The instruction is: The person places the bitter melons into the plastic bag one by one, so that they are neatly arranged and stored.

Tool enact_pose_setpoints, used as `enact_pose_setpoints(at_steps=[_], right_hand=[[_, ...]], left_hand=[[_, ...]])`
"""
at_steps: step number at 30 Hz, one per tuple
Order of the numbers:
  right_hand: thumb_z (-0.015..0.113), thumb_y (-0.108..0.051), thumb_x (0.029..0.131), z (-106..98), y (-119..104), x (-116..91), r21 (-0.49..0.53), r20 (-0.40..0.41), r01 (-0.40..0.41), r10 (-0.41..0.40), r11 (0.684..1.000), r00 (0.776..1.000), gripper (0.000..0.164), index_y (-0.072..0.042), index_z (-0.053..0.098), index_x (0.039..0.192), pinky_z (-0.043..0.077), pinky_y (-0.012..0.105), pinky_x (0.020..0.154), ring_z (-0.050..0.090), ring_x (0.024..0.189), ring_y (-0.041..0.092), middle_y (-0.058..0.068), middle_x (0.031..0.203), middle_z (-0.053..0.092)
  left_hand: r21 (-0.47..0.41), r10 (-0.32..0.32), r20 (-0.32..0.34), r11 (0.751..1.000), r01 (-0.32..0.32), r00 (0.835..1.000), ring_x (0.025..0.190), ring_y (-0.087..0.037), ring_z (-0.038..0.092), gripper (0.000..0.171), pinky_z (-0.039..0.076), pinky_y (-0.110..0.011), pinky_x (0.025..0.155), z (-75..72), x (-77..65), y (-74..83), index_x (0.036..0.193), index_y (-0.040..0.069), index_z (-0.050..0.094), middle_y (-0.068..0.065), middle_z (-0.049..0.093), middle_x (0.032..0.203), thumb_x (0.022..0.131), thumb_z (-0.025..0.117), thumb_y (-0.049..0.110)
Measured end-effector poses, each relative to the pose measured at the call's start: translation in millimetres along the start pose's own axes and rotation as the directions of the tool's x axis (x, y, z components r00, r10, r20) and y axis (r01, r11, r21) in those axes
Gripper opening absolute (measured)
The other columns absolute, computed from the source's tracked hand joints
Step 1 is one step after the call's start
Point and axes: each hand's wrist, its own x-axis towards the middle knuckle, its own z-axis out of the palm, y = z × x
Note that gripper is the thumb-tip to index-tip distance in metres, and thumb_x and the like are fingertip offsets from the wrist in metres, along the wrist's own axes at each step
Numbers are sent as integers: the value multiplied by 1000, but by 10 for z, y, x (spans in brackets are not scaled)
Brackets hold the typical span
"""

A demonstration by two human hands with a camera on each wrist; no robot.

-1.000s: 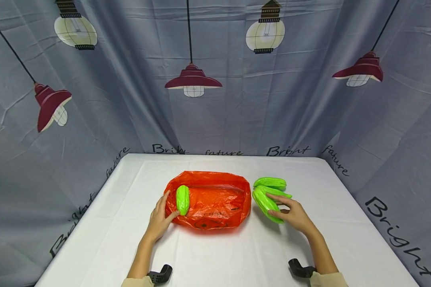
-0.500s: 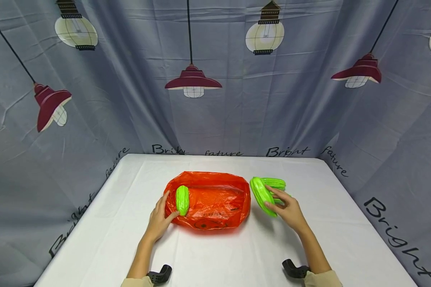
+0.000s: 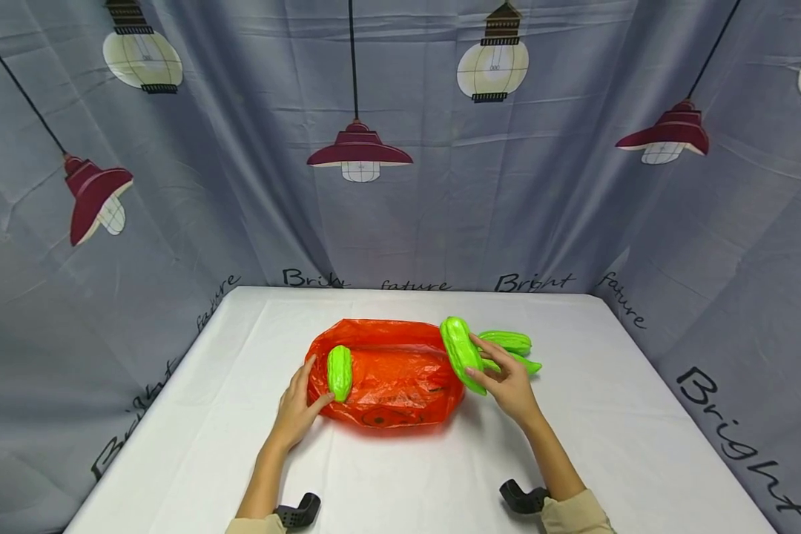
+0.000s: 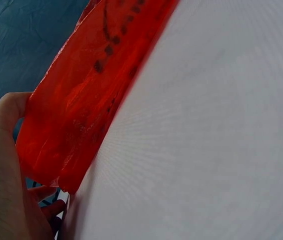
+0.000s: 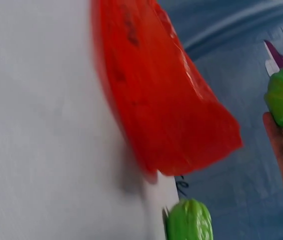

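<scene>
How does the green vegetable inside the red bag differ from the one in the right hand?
The bagged vegetable lies inside the red bag; the held vegetable is raised in the right hand. The bagged vegetable points nearly straight ahead; the held vegetable slants leftward. Both are bright green and elongated.

You wear a beige left sleeve (image 3: 255, 525) and a matching right sleeve (image 3: 576, 513), with a black, elbow-bent left wrist piece (image 3: 299, 512) and a similarly shaped black right wrist piece (image 3: 522, 499).

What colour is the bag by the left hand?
The bag is red, with dark marks on it; it shows best in the left wrist view.
</scene>
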Motion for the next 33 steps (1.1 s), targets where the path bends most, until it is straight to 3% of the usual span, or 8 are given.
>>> enact_pose_setpoints(at_steps=[5, 11, 26, 33], right_hand=[[68, 7, 78, 157, -3, 37, 15, -11, 10, -10, 1000, 1000, 54, 8, 49, 128, 51, 28, 78, 53, 102, 30, 24, 125, 48], [68, 5, 79, 349, -22, 115, 41, -24, 5, -4, 999, 1000, 54, 9, 48, 129, 52, 30, 77, 53, 103, 24, 24, 127, 47], [68, 0, 81, 900, -6, 232, 107, -86, -19, 28, 994, 996, 54, 5, 48, 131, 52, 30, 75, 53, 103, 33, 22, 126, 49], [69, -5, 81, 1125, 5, 253, 110, -103, -72, 84, 991, 991, 53, 2, 50, 130, 53, 29, 73, 53, 103, 33, 20, 124, 51]], left_hand=[[4, 3, 1, 1000, -3, 1000, 130, -41, 27, 81, 15, -62, 100, 1, -3, -5, 148, 22, 17, -19, 24, 146, 84, 62, 39], [6, 14, -3, 1000, -14, 1000, 129, -41, 27, 80, 15, -62, 100, 0, 7, -1, 148, 22, 17, -19, 25, 145, 84, 62, 38], [7, 17, -3, 1000, -17, 1000, 129, -41, 28, 80, 16, -62, 100, -6, 5, -2, 148, 21, 18, -19, 26, 144, 84, 62, 38], [3, 13, -1, 1000, -13, 1000, 129, -41, 27, 80, 15, -62, 100, -12, 1, -2, 148, 22, 18, -19, 26, 145, 84, 62, 38]])
